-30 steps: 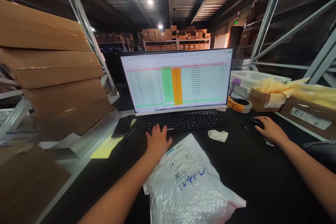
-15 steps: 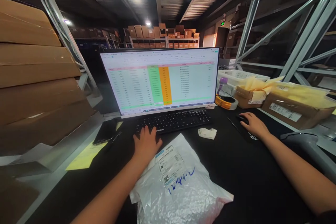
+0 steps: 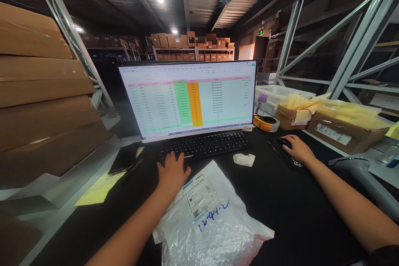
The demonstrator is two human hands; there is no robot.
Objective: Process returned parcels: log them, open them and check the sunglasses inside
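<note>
My left hand (image 3: 173, 172) lies with its fingers spread at the front left edge of the black keyboard (image 3: 212, 144), holding nothing. Under my left wrist and to its right is a white plastic mailer parcel (image 3: 221, 232), with a shipping label (image 3: 201, 197) and blue handwriting. On the right, my right hand (image 3: 297, 148) is curved over a black computer mouse (image 3: 284, 142) on a dark mouse pad (image 3: 291, 160). A monitor (image 3: 156, 108) behind the keyboard shows a spreadsheet with a green and an orange column.
Stacked cardboard boxes (image 3: 43, 87) rise at the left. A phone (image 3: 123, 160) rests on yellow paper (image 3: 96, 191). Crumpled white paper (image 3: 244, 159), a tape roll (image 3: 266, 123), a barcode scanner (image 3: 353, 165), a white basket (image 3: 285, 91) and a carton with yellow envelopes (image 3: 338, 135) stand to the right.
The view has shifted slightly, so the desk things sit a little lower and further left. Both hands keep their places on the keyboard edge and mouse.
</note>
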